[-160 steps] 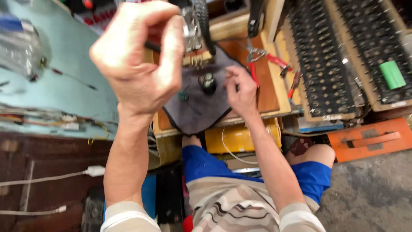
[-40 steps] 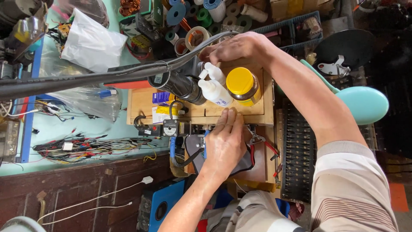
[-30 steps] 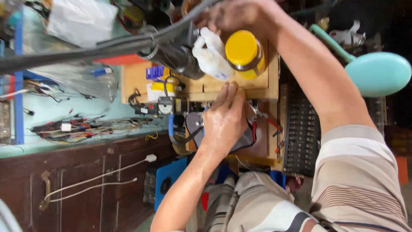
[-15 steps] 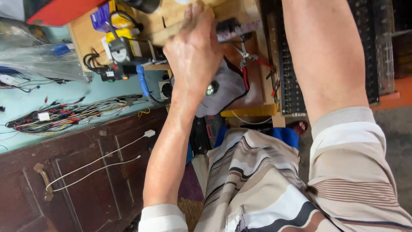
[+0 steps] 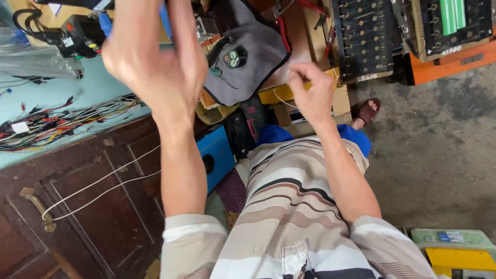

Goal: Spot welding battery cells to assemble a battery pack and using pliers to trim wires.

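I see my left hand (image 5: 155,67) raised, fingers together; whether it grasps anything I cannot tell. My right hand (image 5: 310,93), blurred, fingers curled loosely, hovers just beside the soft grey cloth pad (image 5: 253,57) carrying a small round black part (image 5: 233,58).

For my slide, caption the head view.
Seated person raises left hand near the camera; right hand hovers beside a grey cloth.

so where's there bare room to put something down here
The pale blue bench top is bare between the black charger and the wire bundle. The concrete floor right of the sandalled foot is open. The wooden tray around the grey cloth is crowded.
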